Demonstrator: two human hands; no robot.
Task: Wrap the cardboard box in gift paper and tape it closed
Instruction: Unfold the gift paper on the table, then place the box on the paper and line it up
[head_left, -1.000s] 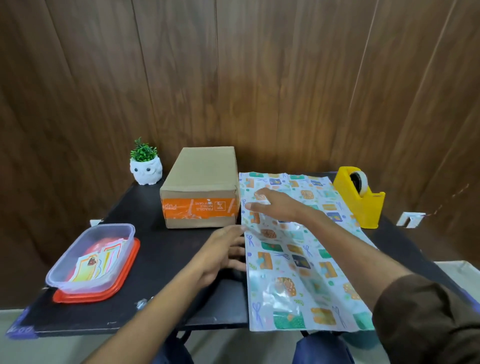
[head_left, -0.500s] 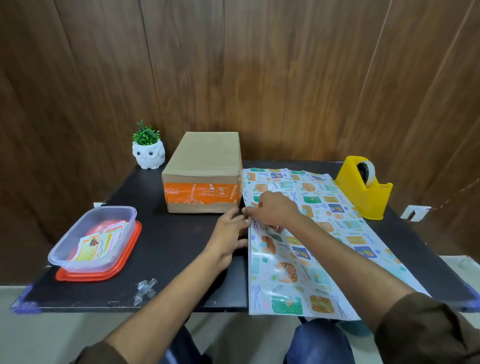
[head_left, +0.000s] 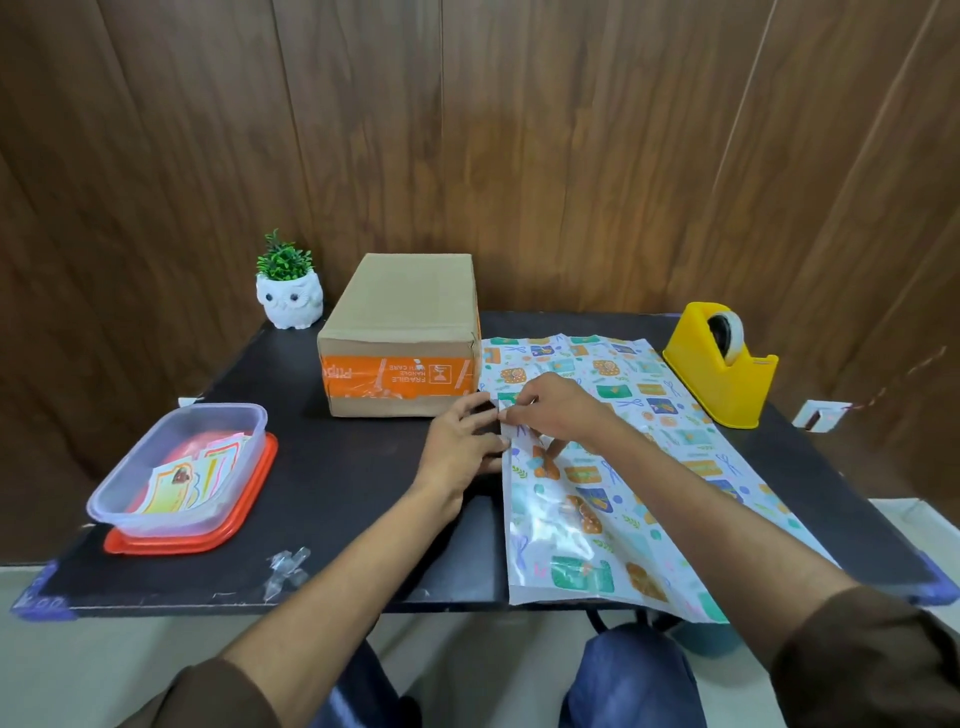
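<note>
Matte black surface (head_left: 337, 493) against glossy wood-grain wall panels (head_left: 519, 156); carries rectangular cardboard box (head_left: 405, 322), orange-taped, at back centre, just beside shiny patterned gift paper (head_left: 623, 493) spread flat at right. Right grip (head_left: 550, 410) pinching the paper's left edge near the box; left grip (head_left: 462, 447) flat, fingers straight, touching same edge. Yellow plastic tape dispenser (head_left: 722, 374) at far right.

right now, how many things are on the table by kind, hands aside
box: 1
paper: 1
tape dispenser: 1
owl pot: 1
tub: 1
lid: 1
tape scraps: 1 clump
cards in the tub: too overlapped to count
total: 7, cards aside
</note>
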